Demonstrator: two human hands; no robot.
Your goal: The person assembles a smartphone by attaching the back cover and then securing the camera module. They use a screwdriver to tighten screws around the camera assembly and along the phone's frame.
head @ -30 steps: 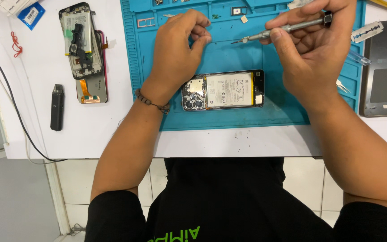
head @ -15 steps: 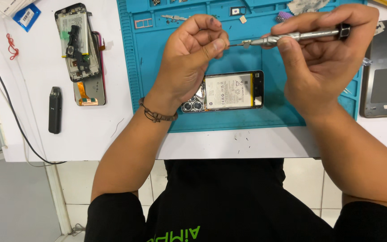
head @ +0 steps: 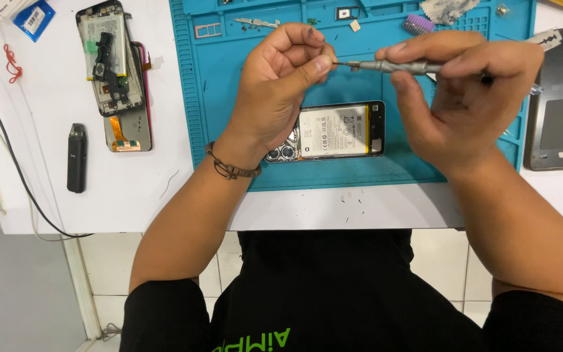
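My left hand (head: 281, 91) has risen to pinch the tip of the slim grey metal screwdriver (head: 392, 66), gripped in my right hand (head: 464, 98); opened black smartphone (head: 333, 130) lies untouched beneath.

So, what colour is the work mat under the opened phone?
The work mat is teal blue, seen in the head view, below the opened phone.

A second dismantled phone (head: 113, 72) and a black oblong device (head: 77, 158) are laid on the white table (head: 47, 208). A dark back cover (head: 560, 104) is seen at the right.
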